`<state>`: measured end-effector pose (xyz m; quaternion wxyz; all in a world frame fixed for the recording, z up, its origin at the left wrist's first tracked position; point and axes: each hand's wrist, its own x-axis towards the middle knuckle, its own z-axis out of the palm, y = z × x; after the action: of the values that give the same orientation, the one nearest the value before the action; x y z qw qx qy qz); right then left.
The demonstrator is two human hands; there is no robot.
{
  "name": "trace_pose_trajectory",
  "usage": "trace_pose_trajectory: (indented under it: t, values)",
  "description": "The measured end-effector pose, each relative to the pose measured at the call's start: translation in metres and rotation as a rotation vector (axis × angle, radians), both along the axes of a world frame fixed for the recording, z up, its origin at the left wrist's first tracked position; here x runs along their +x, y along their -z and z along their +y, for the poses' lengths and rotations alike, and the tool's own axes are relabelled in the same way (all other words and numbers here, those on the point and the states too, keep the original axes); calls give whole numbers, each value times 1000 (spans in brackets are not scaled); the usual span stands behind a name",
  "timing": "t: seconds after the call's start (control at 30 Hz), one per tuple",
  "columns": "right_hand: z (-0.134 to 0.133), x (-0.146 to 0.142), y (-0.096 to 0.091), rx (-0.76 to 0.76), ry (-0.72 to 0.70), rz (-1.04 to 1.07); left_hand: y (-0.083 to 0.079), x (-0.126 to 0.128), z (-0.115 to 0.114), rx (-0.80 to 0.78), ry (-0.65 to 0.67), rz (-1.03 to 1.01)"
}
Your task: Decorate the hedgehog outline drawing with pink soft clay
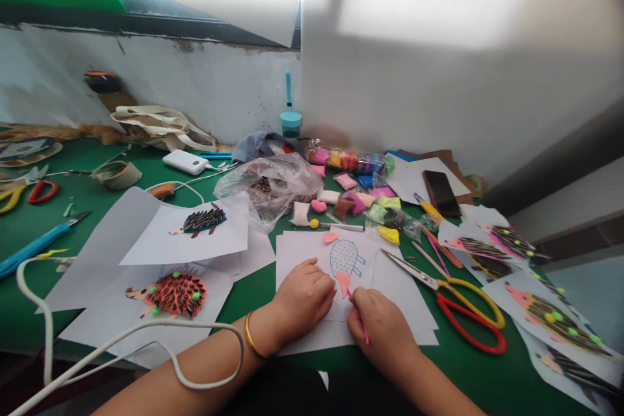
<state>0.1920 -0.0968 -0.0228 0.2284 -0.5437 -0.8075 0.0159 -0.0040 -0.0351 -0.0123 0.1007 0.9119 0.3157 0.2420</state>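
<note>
A sheet of white paper (297, 250) lies in front of me with a hedgehog outline drawn in blue (344, 255). Pink clay (343, 281) covers the head end of the drawing, and a second flat piece of pink clay (330, 238) sits above it. My right hand (380, 324) grips a thin pink modelling tool (364, 328), its tip at the clay of the head. On the paper left of the head rests my left hand (303, 296), fingers curled in; what may be under or in them is hidden. A gold bracelet (250, 335) circles the left wrist.
Large scissors (441, 285) with red and yellow handles lie to the right. Finished seed hedgehogs (556, 312) are at the far right, others (182, 296) at left. Behind are clay packets (344, 208), a bag of seeds (273, 188) and a phone (441, 192). A white cable (146, 331) crosses my left forearm.
</note>
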Motion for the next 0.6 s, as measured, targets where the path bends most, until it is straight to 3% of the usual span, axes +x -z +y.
trace_pose_trajectory:
  t: [0.6]
  values:
    - [2,0,1,29,32,-12,0,0,-1,-5,-7,-4]
